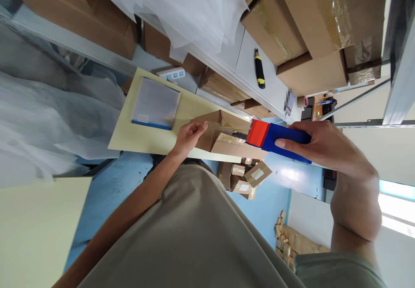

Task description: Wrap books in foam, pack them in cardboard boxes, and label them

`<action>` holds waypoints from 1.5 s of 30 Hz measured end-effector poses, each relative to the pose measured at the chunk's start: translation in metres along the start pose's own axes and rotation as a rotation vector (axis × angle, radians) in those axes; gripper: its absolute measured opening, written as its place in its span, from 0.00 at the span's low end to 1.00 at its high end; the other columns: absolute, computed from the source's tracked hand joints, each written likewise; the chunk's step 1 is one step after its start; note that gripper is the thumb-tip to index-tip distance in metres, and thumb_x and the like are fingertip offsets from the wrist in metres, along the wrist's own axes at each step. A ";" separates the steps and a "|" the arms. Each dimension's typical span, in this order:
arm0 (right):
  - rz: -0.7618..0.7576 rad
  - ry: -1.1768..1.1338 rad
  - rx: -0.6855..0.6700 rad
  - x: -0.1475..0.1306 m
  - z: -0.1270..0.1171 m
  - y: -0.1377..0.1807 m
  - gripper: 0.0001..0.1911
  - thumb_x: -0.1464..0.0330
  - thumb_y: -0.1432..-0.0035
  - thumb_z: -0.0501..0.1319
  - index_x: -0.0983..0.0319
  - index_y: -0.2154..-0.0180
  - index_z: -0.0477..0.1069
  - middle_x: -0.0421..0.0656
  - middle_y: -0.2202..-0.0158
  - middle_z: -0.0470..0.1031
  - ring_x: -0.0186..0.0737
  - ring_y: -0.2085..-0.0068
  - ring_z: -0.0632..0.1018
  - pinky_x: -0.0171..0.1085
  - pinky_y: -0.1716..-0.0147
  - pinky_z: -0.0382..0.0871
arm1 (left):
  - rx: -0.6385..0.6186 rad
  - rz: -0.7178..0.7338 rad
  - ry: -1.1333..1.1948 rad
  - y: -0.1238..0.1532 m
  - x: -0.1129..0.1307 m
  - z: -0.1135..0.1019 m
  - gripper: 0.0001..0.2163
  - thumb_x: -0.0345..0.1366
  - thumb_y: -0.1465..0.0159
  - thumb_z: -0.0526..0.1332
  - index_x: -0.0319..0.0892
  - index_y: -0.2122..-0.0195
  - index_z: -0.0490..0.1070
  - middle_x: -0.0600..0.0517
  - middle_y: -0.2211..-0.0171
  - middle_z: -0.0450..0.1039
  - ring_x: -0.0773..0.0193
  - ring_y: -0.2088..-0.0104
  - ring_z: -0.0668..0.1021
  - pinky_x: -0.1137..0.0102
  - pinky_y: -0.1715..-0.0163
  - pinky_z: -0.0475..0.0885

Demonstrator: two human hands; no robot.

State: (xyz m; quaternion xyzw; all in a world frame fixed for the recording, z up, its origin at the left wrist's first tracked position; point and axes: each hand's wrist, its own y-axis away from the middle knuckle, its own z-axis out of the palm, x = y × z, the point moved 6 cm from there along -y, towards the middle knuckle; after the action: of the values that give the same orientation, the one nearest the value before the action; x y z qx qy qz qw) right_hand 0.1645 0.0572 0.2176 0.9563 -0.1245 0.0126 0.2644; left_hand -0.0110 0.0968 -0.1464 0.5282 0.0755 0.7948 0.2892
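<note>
My right hand (324, 143) is wrapped around a tape dispenser (287, 141) with a blue body and a red, toothed front. The dispenser hangs just past the right end of a cardboard box (236, 147) on the pale yellow table. Clear packing tape (228, 129) stretches from the dispenser's teeth leftward across the box. At the tape's other end, by the box's left side, my left hand (189, 137) is closed, with thumb and forefinger pinching the strip.
A blue-edged clear folder (155, 102) lies on the yellow table (125, 136). Behind it, a white shelf holds a black-and-yellow utility knife (259, 69) and large cartons (311, 72). A power strip (171, 73) sits at the table's back edge. Small boxes (244, 177) are piled beyond the table.
</note>
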 end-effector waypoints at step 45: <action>-0.101 0.076 0.028 -0.028 0.014 -0.017 0.34 0.33 0.33 0.62 0.55 0.70 0.76 0.39 0.79 0.70 0.42 0.74 0.75 0.40 0.71 0.57 | -0.412 0.642 -0.763 0.010 0.035 0.042 0.46 0.32 0.32 0.71 0.47 0.17 0.51 0.44 0.42 0.82 0.45 0.35 0.78 0.47 0.30 0.71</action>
State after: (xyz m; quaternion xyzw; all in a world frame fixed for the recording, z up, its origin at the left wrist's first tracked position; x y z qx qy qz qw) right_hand 0.1411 0.0705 0.1948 0.9637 -0.0658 0.0373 0.2560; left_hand 0.0132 0.0998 -0.0964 0.7082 -0.3576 0.5933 0.1361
